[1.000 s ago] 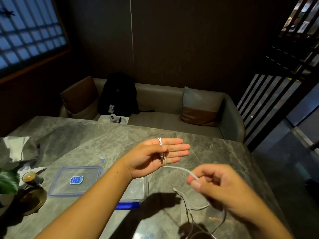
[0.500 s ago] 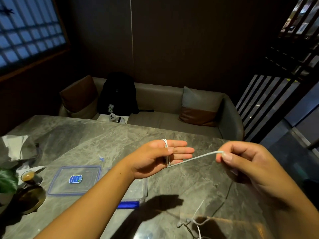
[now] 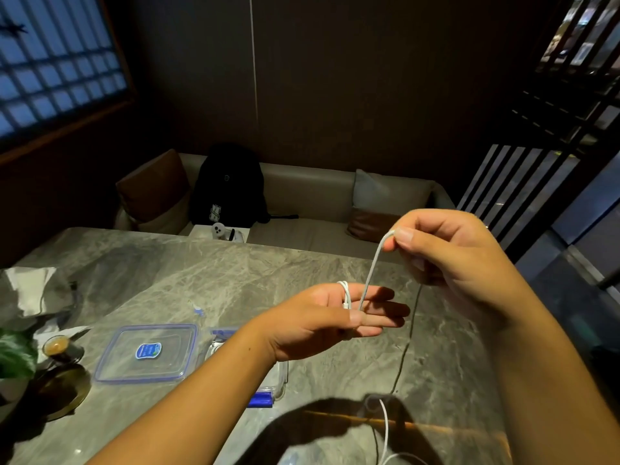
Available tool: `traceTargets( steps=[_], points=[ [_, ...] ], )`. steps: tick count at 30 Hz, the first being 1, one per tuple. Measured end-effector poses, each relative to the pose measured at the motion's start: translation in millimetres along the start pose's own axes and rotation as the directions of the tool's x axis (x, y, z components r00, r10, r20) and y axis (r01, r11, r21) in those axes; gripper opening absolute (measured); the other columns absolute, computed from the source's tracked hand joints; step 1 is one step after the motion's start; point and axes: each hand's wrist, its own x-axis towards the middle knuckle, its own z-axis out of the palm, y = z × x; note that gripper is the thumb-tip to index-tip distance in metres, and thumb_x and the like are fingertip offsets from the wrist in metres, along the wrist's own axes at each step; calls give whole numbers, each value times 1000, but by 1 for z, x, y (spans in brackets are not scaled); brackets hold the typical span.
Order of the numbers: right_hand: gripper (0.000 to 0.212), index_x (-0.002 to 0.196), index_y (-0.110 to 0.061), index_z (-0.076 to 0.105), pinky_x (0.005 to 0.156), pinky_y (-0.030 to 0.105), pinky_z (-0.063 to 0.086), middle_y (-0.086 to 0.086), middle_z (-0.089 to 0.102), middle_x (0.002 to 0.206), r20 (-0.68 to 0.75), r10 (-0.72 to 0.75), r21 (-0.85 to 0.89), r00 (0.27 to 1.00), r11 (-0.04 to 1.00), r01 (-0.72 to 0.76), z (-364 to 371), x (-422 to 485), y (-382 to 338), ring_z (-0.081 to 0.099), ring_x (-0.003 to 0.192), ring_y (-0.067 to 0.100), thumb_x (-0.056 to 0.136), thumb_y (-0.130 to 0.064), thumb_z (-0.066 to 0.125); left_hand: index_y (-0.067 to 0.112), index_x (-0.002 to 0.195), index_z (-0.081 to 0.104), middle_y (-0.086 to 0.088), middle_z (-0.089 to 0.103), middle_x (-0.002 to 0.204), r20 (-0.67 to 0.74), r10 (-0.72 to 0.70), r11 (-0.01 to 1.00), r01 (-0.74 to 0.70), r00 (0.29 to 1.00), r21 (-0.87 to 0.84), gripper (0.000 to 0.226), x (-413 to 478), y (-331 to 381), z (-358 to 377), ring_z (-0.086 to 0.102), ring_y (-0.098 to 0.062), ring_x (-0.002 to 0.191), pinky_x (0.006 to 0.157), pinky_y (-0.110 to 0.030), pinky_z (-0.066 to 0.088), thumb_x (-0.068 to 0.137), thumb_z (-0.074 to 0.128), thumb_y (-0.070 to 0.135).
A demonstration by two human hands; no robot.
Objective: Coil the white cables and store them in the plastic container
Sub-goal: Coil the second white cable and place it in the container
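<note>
A white cable (image 3: 370, 270) runs taut from my left hand (image 3: 332, 317) up to my right hand (image 3: 449, 263). Loops of it wrap around the flat, extended fingers of my left hand, and the thumb presses the cable against them. My right hand is raised above and to the right, pinching the cable between thumb and forefinger. The cable's slack hangs down to the table near the front edge. The clear plastic container (image 3: 280, 374) with blue clips lies mostly hidden under my left forearm. Its lid (image 3: 147, 352), clear with a blue rim and sticker, lies flat to the left.
The marble table (image 3: 201, 270) carries a small cup of coffee (image 3: 55, 347) on a dark saucer, a leafy plant and crumpled paper at the left edge. Behind the table stands a sofa with cushions and a black backpack (image 3: 228, 186).
My right hand has risen from table level, first out to the right and then higher, pulling the cable up and taut. More turns of cable lie around my left fingers. The left hand has stayed in place.
</note>
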Motion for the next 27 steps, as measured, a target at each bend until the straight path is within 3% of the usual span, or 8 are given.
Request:
traceTargets(
  steps=[6, 9, 16, 21, 27],
  points=[
    [23, 81, -10, 71, 44, 20, 28, 7, 45, 58, 27, -70, -96, 997, 993, 73, 2, 20, 0, 34, 52, 17, 97, -18, 56, -7, 143, 37, -28, 49, 144, 18, 4, 1000, -5, 1000, 25, 45, 3, 5, 8, 50, -39, 134, 114, -45, 38, 99, 41, 3],
    [25, 80, -13, 71, 46, 19, 29, 3, 46, 57, 60, -61, -105, 996, 992, 68, 1, 28, 4, 34, 52, 13, 99, -20, 56, -5, 142, 41, -26, 52, 142, 35, -16, 998, 14, 999, 63, 40, 4, 8, 10, 52, -37, 132, 112, -44, 41, 103, 39, 3],
    [28, 80, -12, 70, 46, 20, 28, -2, 45, 55, 65, -8, -82, 998, 997, 13, -2, 39, 18, 32, 49, 9, 100, -19, 53, -8, 139, 44, -29, 55, 137, 57, -31, 991, 23, 998, 128, 40, 4, 10, 16, 56, -39, 127, 106, -41, 47, 105, 35, 11],
    [31, 76, -13, 68, 44, 18, 26, -3, 44, 53, 41, 58, 6, 997, 998, -59, -2, 43, 32, 29, 46, 7, 101, -17, 51, -11, 139, 43, -33, 52, 137, 117, -5, 994, -8, 993, 111, 40, 3, 12, 20, 57, -38, 124, 104, -40, 46, 104, 31, 5],
    [31, 73, -11, 66, 44, 20, 22, -1, 42, 51, 99, 168, 84, 981, 981, -176, 13, 43, 55, 28, 47, 11, 100, -14, 51, -13, 139, 41, -39, 47, 138, 192, -23, 993, 1, 981, 114, 41, 3, 9, 24, 47, -52, 129, 105, -40, 45, 103, 27, -2]
  ],
)
